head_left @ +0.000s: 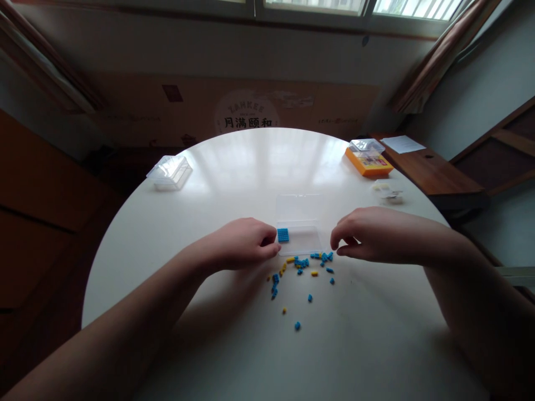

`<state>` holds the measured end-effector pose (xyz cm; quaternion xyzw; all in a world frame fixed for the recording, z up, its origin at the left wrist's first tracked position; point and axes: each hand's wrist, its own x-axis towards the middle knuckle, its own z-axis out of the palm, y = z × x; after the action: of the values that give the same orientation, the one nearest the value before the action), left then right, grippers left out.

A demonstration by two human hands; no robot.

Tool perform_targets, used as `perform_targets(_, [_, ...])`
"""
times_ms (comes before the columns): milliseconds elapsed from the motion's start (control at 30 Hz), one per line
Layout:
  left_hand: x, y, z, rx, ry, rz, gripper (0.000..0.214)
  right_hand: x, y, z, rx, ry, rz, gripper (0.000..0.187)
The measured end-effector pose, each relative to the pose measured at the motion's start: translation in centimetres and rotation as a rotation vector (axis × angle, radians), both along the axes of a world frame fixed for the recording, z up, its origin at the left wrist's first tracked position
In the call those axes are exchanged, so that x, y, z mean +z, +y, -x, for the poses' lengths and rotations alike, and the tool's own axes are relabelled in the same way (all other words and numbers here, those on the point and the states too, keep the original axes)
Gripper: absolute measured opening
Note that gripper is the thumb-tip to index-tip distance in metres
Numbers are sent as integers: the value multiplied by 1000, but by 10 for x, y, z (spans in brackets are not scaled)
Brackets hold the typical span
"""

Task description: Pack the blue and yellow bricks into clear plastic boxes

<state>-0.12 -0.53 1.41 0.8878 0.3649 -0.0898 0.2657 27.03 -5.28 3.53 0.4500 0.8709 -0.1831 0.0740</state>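
Note:
A small clear plastic box [307, 240] lies open on the round white table [234, 184], its lid [297, 206] folded back. Inside it, at the left, sits a flat blue block of joined bricks [283, 235]. My left hand [242, 244] rests curled beside the box's left edge, fingertips pinched close to the blue block. My right hand [368, 234] hovers at the box's right edge with fingertips pinched together; whatever they hold is too small to see. Several tiny blue and yellow bricks [303, 267] lie scattered on the table just in front of the box.
A clear plastic container [169, 171] stands at the table's far left. An orange box [368, 161] with a clear packet on it sits far right, and a small clear packet [388, 191] lies near it. A wooden side table [434, 172] with paper stands beyond the right edge.

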Motion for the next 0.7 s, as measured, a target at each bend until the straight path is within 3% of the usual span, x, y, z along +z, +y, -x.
perform_targets(300, [0,-1,2,16,-2,24,39,0,-6,20,75,142,-155,20])
perform_targets(533, [10,-2,6,-54,-2,74,33,-7,5,20,59,166,-123,21])
perform_targets(700, [14,-6,5,-101,19,21,28,-9,5,20,61,189,-148,21])
